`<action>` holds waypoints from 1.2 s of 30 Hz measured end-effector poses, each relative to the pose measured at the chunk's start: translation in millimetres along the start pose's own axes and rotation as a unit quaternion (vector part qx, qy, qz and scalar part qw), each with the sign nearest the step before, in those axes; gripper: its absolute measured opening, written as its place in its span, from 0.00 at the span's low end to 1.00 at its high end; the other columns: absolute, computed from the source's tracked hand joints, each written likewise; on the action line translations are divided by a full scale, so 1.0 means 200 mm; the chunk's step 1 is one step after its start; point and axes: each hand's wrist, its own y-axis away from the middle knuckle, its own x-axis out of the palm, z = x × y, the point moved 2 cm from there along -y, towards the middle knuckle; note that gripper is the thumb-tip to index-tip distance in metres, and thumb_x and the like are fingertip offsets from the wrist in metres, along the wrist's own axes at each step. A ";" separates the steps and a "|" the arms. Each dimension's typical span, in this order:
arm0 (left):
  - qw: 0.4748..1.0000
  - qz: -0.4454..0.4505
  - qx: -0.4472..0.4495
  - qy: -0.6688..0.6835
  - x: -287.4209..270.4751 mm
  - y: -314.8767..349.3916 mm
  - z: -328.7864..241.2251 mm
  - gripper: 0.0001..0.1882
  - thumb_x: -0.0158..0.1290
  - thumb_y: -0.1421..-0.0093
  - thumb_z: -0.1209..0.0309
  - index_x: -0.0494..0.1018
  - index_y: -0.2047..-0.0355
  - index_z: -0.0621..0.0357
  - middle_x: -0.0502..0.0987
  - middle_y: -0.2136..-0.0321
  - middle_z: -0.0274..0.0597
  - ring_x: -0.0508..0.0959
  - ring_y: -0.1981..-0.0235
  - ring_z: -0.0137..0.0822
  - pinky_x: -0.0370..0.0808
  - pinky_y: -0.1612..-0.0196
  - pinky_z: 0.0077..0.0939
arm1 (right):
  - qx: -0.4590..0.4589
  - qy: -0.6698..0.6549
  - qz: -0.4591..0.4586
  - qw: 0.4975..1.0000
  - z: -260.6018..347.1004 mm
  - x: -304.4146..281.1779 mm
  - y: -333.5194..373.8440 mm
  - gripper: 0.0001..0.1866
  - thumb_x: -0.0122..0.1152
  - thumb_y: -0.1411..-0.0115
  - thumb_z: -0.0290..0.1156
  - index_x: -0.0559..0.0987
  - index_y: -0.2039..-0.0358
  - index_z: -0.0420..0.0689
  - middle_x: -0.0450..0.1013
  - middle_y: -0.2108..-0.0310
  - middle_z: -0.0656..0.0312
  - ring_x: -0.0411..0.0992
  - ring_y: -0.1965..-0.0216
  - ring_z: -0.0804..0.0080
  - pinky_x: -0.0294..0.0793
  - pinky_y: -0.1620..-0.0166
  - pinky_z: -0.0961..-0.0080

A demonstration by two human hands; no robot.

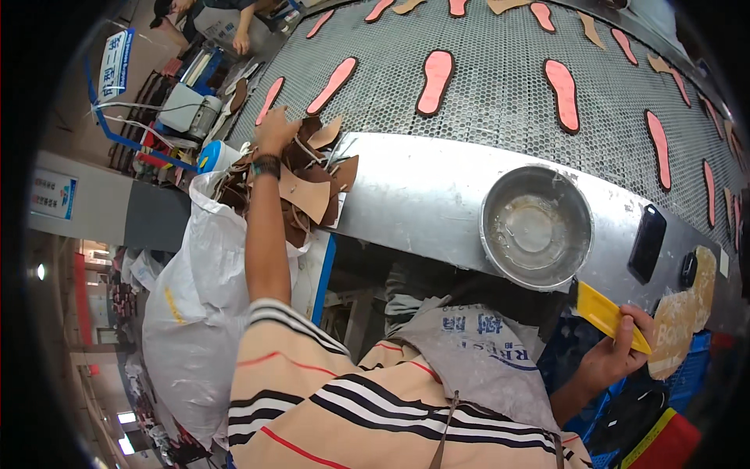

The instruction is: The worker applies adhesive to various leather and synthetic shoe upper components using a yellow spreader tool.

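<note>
My left hand (277,131) reaches over a heap of brown and tan shoe-upper pieces (305,195) at the left end of the metal ledge. Its fingers look curled, and whatever they hold is hidden. Just beyond them a pink insole with a dark rim (269,100) lies on the mesh belt. At the lower right my right hand (613,356) grips a flat yellow brush (605,309) by its handle, its dark bristle end pointing left. A round metal bowl (535,227) with a pale, wet-looking residue inside stands on the ledge, left of and beyond the brush.
Several pink insoles (435,82) and tan pieces lie across the mesh belt (500,94). A black phone (648,244) rests on the ledge right of the bowl. A bulging white sack (199,313) stands at my left. Another person's hand (241,41) shows at the far left.
</note>
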 end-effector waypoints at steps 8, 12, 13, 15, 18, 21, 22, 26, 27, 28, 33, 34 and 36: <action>0.973 0.032 0.013 0.230 0.02 0.14 -0.15 0.16 0.54 0.35 0.66 0.79 0.56 0.68 0.83 0.65 0.54 0.83 0.62 0.46 0.76 0.56 0.38 | -0.012 0.005 0.029 0.999 0.13 0.17 0.07 0.06 0.61 0.40 0.25 0.81 0.66 0.36 0.75 0.69 0.59 0.69 0.64 0.73 0.67 0.57 0.78; 0.856 -0.082 -0.108 0.499 -0.39 0.13 -0.15 0.19 0.52 0.28 0.58 0.79 0.60 0.63 0.82 0.63 0.40 0.82 0.59 0.42 0.77 0.53 0.34 | -0.034 -0.005 0.060 0.998 0.14 0.21 0.07 0.06 0.60 0.40 0.25 0.81 0.66 0.36 0.75 0.69 0.59 0.69 0.65 0.75 0.67 0.58 0.79; 0.785 -0.111 -0.093 0.603 -0.48 0.13 -0.20 0.16 0.52 0.28 0.60 0.79 0.58 0.61 0.82 0.61 0.41 0.82 0.59 0.43 0.78 0.52 0.37 | -0.031 -0.005 0.057 0.998 0.14 0.22 0.07 0.06 0.60 0.40 0.24 0.81 0.66 0.36 0.75 0.68 0.59 0.69 0.65 0.75 0.67 0.58 0.79; 0.670 -0.086 -0.012 0.737 -0.58 0.13 -0.17 0.13 0.53 0.29 0.64 0.75 0.51 0.58 0.80 0.54 0.44 0.81 0.57 0.44 0.79 0.47 0.45 | -0.027 -0.006 0.046 0.999 0.15 0.24 0.08 0.06 0.60 0.40 0.24 0.82 0.66 0.36 0.75 0.68 0.58 0.69 0.65 0.76 0.67 0.58 0.79; 0.573 -0.117 -0.064 0.809 -0.69 0.21 -0.13 0.20 0.53 0.30 0.57 0.71 0.48 0.60 0.72 0.60 0.43 0.75 0.62 0.42 0.75 0.53 0.39 | -0.018 -0.015 0.059 0.998 0.17 0.27 0.10 0.06 0.60 0.40 0.24 0.82 0.66 0.35 0.75 0.68 0.59 0.69 0.66 0.75 0.66 0.59 0.80; 0.471 0.010 -0.046 0.881 -0.81 0.45 -0.48 0.26 0.53 0.33 0.51 0.68 0.47 0.61 0.63 0.71 0.37 0.64 0.70 0.33 0.66 0.63 0.30 | -0.001 -0.019 0.075 0.997 0.18 0.31 0.12 0.06 0.60 0.39 0.23 0.82 0.65 0.35 0.75 0.66 0.59 0.71 0.64 0.74 0.68 0.56 0.79; 0.471 0.001 -0.078 0.878 -0.85 0.62 -0.67 0.27 0.53 0.33 0.52 0.68 0.45 0.61 0.62 0.70 0.38 0.64 0.69 0.33 0.64 0.63 0.29 | 0.003 0.002 0.076 0.997 0.17 0.33 0.13 0.06 0.60 0.39 0.23 0.82 0.64 0.35 0.76 0.65 0.59 0.71 0.63 0.74 0.69 0.55 0.78; 0.327 0.154 -0.110 0.926 -0.72 1.03 -0.89 0.37 0.54 0.60 0.77 0.64 0.44 0.65 0.60 0.71 0.38 0.63 0.75 0.32 0.64 0.67 0.25 | 0.009 0.075 0.127 0.989 0.17 0.48 0.11 0.06 0.61 0.36 0.22 0.82 0.61 0.34 0.77 0.61 0.58 0.73 0.58 0.74 0.70 0.51 0.78; 0.267 0.142 -0.152 0.941 -0.64 1.07 -0.91 0.40 0.50 0.68 0.79 0.62 0.47 0.65 0.60 0.71 0.37 0.62 0.77 0.31 0.64 0.70 0.24 | 0.007 0.093 0.152 0.984 0.18 0.50 0.09 0.06 0.60 0.36 0.22 0.82 0.61 0.34 0.78 0.61 0.58 0.73 0.58 0.74 0.70 0.52 0.79; 0.254 0.145 -0.162 0.942 -0.62 1.14 -0.92 0.39 0.50 0.68 0.79 0.61 0.48 0.64 0.60 0.71 0.37 0.62 0.77 0.31 0.64 0.71 0.24 | 0.014 0.077 0.188 0.979 0.20 0.55 0.08 0.06 0.60 0.34 0.23 0.82 0.62 0.35 0.77 0.63 0.60 0.72 0.60 0.76 0.69 0.53 0.80; 0.155 0.192 -0.107 0.963 -0.43 1.21 -0.90 0.39 0.51 0.66 0.82 0.61 0.46 0.60 0.62 0.71 0.36 0.63 0.77 0.30 0.62 0.71 0.25 | 0.041 -0.092 0.452 0.886 0.17 0.76 0.16 0.11 0.53 0.48 0.20 0.80 0.64 0.35 0.75 0.70 0.58 0.72 0.70 0.71 0.72 0.62 0.78; 0.134 0.202 -0.069 0.968 -0.45 1.20 -0.90 0.40 0.51 0.65 0.82 0.61 0.45 0.59 0.62 0.71 0.36 0.63 0.77 0.30 0.62 0.71 0.25 | 0.053 -0.024 0.512 0.857 0.22 0.82 0.20 0.15 0.53 0.47 0.21 0.81 0.59 0.37 0.75 0.73 0.54 0.73 0.74 0.68 0.73 0.66 0.75; 0.116 0.206 -0.042 0.971 -0.51 1.20 -0.94 0.40 0.51 0.64 0.83 0.62 0.44 0.56 0.61 0.71 0.35 0.62 0.77 0.30 0.61 0.72 0.26 | 0.024 0.064 0.625 0.777 0.21 0.96 0.28 0.26 0.59 0.45 0.28 0.76 0.43 0.44 0.76 0.74 0.48 0.74 0.77 0.52 0.72 0.72 0.63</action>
